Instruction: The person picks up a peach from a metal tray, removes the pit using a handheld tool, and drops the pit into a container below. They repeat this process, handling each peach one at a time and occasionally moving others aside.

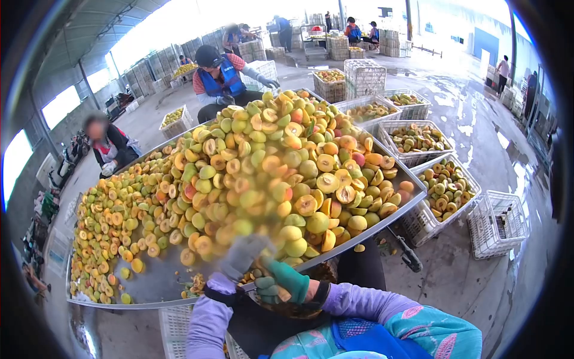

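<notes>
Right hand (282,281) – fingers closed around a tan handle (283,294). Left hand (244,256), blurred, beside fruit (294,248) on the metal tabletop (161,272) – finger spread cannot be told.

lilac sleeves (373,302); green, maybe grey gloves (288,279)

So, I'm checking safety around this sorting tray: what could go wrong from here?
The right hand grips what looks like a wooden handle close to the blurred left hand; if it is a cutting tool, a slip might catch that glove.

Stone fruit is heaped against the metal tray's near rim, so pieces could roll over it; one piece already shows beyond it.

Shiny, wet-looking patches on the floor could make someone slip.
</notes>
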